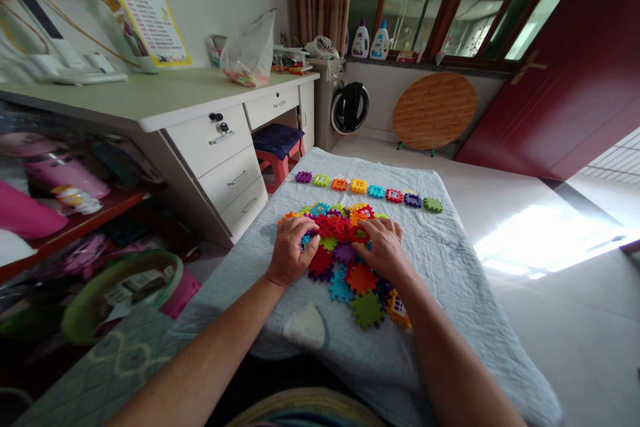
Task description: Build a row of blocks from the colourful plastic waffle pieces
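A heap of colourful toothed plastic building tiles lies on the cloth-covered table. My left hand (293,248) rests at the heap's left side, fingers bent and thumb apart, with a blue tile (305,242) showing in the gap. Opposite it, my right hand (385,245) lies on the right side, thumb and fingers spread over the tiles. Between the hands are several red tiles (337,227); neither hand has a clear grip on one. Nearer me lie an orange tile (361,277), a light-blue tile (341,284) and a green tile (367,311). My fingertips are partly hidden among the pieces.
Beyond the heap, a spaced row of single tiles runs from a purple tile (303,177) to a green tile (433,204). A desk (200,97) with drawers stands left, with a red stool (280,163) beside it. A washing machine (327,100) is behind.
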The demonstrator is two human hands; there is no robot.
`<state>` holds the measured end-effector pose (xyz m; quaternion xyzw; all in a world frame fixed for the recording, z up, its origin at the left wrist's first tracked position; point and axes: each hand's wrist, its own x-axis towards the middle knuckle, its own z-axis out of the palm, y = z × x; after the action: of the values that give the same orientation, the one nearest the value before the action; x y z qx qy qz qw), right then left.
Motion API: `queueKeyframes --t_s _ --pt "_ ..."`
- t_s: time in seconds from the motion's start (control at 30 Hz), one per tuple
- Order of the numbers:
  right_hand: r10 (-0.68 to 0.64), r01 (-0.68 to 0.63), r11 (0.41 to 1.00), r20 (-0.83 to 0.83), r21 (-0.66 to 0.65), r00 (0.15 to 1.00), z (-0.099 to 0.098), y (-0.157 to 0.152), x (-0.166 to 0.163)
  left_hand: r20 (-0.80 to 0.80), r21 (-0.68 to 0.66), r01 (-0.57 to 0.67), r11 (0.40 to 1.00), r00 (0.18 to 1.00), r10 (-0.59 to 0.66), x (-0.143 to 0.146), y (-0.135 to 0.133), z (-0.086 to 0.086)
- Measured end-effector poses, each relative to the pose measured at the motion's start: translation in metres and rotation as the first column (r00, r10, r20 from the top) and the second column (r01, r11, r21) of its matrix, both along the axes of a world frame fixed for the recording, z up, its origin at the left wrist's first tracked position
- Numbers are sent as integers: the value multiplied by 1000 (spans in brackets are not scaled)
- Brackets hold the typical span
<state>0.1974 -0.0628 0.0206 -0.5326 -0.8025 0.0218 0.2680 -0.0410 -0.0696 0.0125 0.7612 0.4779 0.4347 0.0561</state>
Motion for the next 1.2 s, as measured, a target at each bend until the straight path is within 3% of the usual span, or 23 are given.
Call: queueKeyframes --t_s 0.17,0.33,0.53,0.7,0.83,1.03,1.2 --pt "-6 5 1000 -40 -24 999 -2 0 1 -194 -40 29 999 980 -36 15 7 10" --pt "21 -23 999 -53 -34 998 1 -2 0 -372 -124 -20 992 928 -28 38 29 18" --pt "2 -1 999 8 -43 1000 4 -3 2 -408 -137 -48 989 913 -12 50 41 19" --pt "-10 9 999 -14 -53 1000 7 -4 2 -231 -146 58 988 969 -91 52 39 16" --pt "-25 27 1000 -142 12 990 11 -4 -1 89 -248 120 961 991 -101 51 37 10" --pt "16 25 994 -363 109 932 17 -7 -11 527 -376 302 876 847 -65 45 38 8" --pt "84 -50 994 -359 101 929 13 -6 -19 663 -440 430 789 748 -38 47 36 14"
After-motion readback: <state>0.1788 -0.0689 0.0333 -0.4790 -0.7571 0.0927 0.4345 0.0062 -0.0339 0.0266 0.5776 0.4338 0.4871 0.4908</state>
